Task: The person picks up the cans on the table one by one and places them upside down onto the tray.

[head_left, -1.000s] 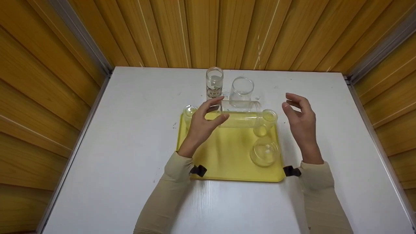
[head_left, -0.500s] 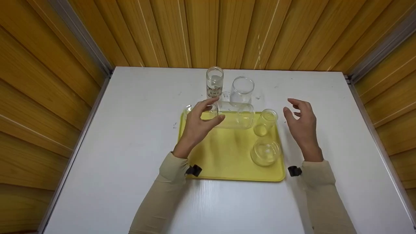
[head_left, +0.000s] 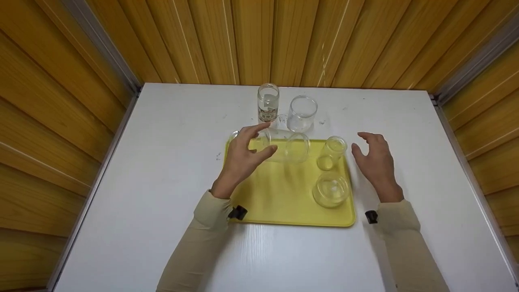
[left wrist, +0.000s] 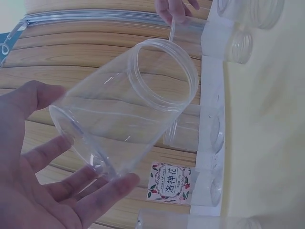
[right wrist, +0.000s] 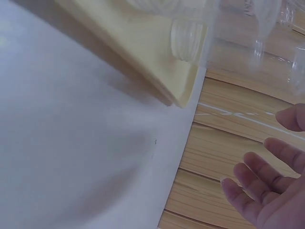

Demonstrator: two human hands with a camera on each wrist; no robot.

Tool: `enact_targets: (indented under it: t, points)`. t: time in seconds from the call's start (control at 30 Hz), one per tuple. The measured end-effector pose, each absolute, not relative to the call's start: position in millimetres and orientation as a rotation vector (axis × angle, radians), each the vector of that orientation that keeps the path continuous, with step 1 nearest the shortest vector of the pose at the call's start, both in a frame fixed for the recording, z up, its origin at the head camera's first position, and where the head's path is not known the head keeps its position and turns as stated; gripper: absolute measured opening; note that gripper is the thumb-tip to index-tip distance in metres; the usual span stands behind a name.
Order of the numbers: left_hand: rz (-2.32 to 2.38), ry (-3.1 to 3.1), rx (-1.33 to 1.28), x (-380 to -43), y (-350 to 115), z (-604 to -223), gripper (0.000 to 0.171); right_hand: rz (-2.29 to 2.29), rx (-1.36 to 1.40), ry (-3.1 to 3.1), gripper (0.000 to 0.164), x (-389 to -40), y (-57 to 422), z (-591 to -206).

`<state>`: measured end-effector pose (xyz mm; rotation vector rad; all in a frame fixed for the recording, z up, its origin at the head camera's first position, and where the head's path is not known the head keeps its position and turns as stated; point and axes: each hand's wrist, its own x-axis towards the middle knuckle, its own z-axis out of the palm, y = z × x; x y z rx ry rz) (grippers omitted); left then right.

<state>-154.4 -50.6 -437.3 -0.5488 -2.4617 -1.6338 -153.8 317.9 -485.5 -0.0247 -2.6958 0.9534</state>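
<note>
My left hand (head_left: pixel 239 162) grips a large clear jar (head_left: pixel 288 151) by its base end. The jar lies sideways above the back of the yellow tray (head_left: pixel 279 207), its wide mouth turned right in the head view. In the left wrist view, thumb and fingers spread around the base of the jar (left wrist: pixel 114 102), which has a threaded, lidless neck. To the right of the tray, my right hand (head_left: pixel 377 166) hovers with nothing in it, fingers loosely bent and thumb apart. The right wrist view shows those fingers (right wrist: pixel 252 183) spread and apart from any object.
A slim clear jar (head_left: pixel 333 151) and a squat round jar (head_left: pixel 330 191) stand on the tray's right side. Behind the tray are a labelled jar (head_left: pixel 268 106) and a wide clear one (head_left: pixel 302 115). Another jar (head_left: pixel 234 135) is mostly hidden behind my left hand. Wooden panels (head_left: pixel 251 44) enclose the table.
My left hand has carried the clear jar leftward and a little nearer, away from my right hand. The right hand has lowered slightly, staying beside the tray. The other jars have not moved.
</note>
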Motion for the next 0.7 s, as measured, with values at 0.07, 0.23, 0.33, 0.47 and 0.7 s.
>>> enact_targets:
  t: [0.07,0.23,0.33,0.47,0.7]
  points:
    - [-1.614,-2.473,-0.547,-154.5,-51.0,-436.4,0.058,0.916,-0.022,-2.737,0.042,-154.4,319.3,-490.2]
    - [-1.575,-2.514,-0.529,-153.0,-52.3,-433.3,0.057,0.808,0.034,-2.81,0.041,-154.4,322.3,-502.2]
    - [-1.561,-2.529,-0.515,-152.5,-52.9,-432.5,0.057,0.765,0.06,-2.862,0.041,-154.0,323.9,-506.3]
    - [-1.514,-2.538,-0.522,-152.3,-53.8,-432.0,0.057,0.732,0.065,-2.956,0.042,-153.8,325.0,-509.1]
    - [-1.434,-2.537,-0.563,-152.8,-55.6,-432.7,0.056,0.685,0.1,-3.057,0.041,-154.3,326.5,-517.2]
